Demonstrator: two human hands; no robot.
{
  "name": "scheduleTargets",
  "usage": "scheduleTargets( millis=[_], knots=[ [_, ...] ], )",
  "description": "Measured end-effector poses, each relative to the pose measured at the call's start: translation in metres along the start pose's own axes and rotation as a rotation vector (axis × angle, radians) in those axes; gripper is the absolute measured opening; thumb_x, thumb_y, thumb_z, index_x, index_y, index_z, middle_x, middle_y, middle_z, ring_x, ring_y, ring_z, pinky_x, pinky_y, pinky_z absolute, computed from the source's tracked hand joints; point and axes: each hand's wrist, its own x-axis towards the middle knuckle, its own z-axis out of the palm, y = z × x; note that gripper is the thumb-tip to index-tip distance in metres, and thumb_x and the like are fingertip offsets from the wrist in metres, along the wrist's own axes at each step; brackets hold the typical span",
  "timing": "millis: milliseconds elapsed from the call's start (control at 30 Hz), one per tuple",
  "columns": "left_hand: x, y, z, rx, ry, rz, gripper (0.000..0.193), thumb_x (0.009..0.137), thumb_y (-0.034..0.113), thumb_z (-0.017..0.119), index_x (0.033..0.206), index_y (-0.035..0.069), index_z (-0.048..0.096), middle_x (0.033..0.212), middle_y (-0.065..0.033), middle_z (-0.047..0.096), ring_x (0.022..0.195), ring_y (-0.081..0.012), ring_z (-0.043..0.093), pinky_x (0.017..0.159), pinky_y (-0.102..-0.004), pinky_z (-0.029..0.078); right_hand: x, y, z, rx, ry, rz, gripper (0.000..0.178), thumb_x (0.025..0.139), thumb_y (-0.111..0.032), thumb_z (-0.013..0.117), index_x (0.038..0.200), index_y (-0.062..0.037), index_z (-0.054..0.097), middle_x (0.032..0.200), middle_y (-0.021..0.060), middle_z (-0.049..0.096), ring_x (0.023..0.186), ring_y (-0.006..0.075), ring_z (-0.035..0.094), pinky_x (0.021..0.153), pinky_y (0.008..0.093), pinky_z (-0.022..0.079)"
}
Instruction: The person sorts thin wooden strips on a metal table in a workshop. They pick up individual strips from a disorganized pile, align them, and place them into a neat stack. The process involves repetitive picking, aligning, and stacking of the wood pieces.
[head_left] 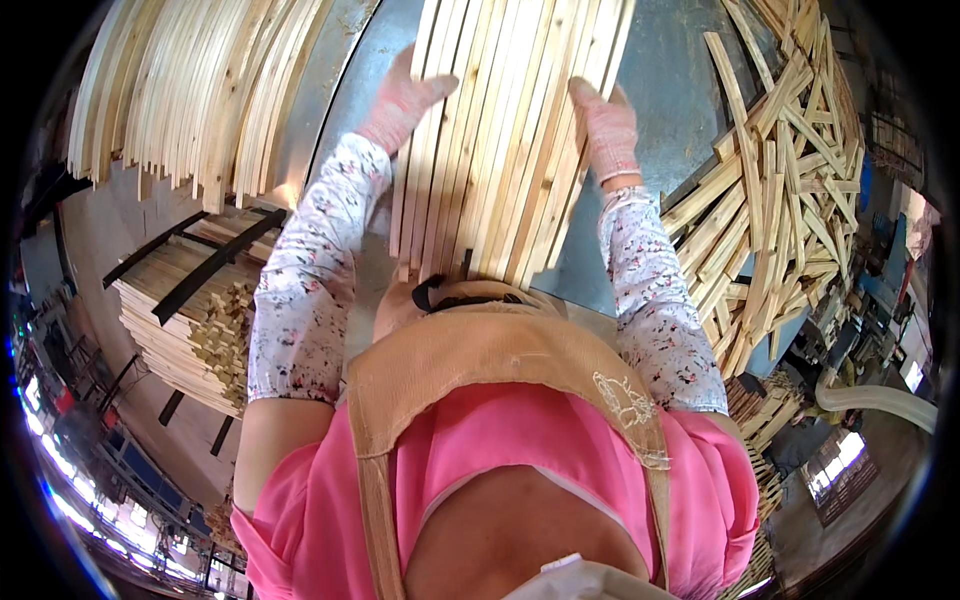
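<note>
A row of long, pale wooden strips (505,140) lies side by side in front of me, with uneven near ends close to my apron. My left hand (402,105), in a pinkish knit glove, is closed against the row's left side, the thumb on top of the outer strip. On the opposite side my gloved right hand (608,130) grips the edge, its thumb over the top. Between them the two hands hold the strips together. Parts of the fingers are hidden under or beside the wood. Beneath lies a grey metal tabletop (668,100).
More wooden strips (190,90) lie in a neat row at the far left. Loose offcuts (780,200) are heaped on the right, at odd angles. Lower left, a stack of wood (170,335) sits near black bars (215,268). A pale hose (880,398) curves at the right.
</note>
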Motion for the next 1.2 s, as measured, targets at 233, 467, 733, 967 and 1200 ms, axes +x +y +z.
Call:
scheduleTargets(
  millis=[233,467,733,967,1200],
  knots=[
    [0.029,0.197,-0.046,-0.226,-0.023,0.409,0.075,0.086,0.033,0.088,0.147,0.002,0.058,0.129,-0.0194,0.073,0.116,-0.0259,0.072,0.1,-0.0382,0.058,-0.017,-0.149,-0.044,-0.673,0.325,-0.938,0.05,0.1,-0.029,0.075,0.142,-0.0032,0.064,0.108,0.012,0.081,0.096,0.0242,0.078,0.098,0.0385,0.058],
    [0.057,0.236,-0.112,-0.582,-0.547,0.477,0.07,0.107,0.045,0.064,0.161,0.003,0.044,0.148,-0.0252,0.064,0.137,-0.0355,0.063,0.118,-0.0466,0.049,-0.046,-0.194,-0.03,0.831,-0.157,-1.01,0.06,0.105,-0.021,0.073,0.157,-0.0065,0.047,0.152,0.0151,0.056,0.136,0.0286,0.06,0.114,0.0458,0.053],
    [-0.007,0.059,-0.122,0.184,-0.101,0.201,0.069,0.108,0.044,0.06,0.165,0.009,0.04,0.142,-0.0212,0.068,0.13,-0.0366,0.067,0.111,-0.0472,0.053,-0.129,-0.014,0.023,-0.449,0.15,-0.954,0.068,0.111,-0.035,0.059,0.167,-0.0059,0.035,0.166,0.0148,0.045,0.151,0.0306,0.046,0.127,0.0451,0.037],
    [-0.047,0.019,-0.169,1.304,-0.175,0.224,0.049,0.104,0.023,0.06,0.151,0.011,0.053,0.12,-0.0196,0.077,0.11,-0.0393,0.075,0.093,-0.0478,0.06,-0.144,0.083,0.076,-0.928,-0.163,-0.538,0.065,0.094,-0.021,0.069,0.151,0.0007,0.046,0.138,0.0285,0.059,0.132,0.0469,0.056,0.109,0.05,0.05],
    [-0.068,0.024,-0.161,1.368,-0.044,0.01,0.029,0.099,0.015,0.06,0.124,0.007,0.07,0.105,-0.0182,0.08,0.106,-0.0386,0.077,0.088,-0.0489,0.061,-0.142,0.074,0.096,-0.872,-0.211,-0.64,0.063,0.093,-0.023,0.065,0.149,0.003,0.051,0.143,0.0306,0.06,0.136,0.048,0.056,0.114,0.0537,0.046]
  ],
)
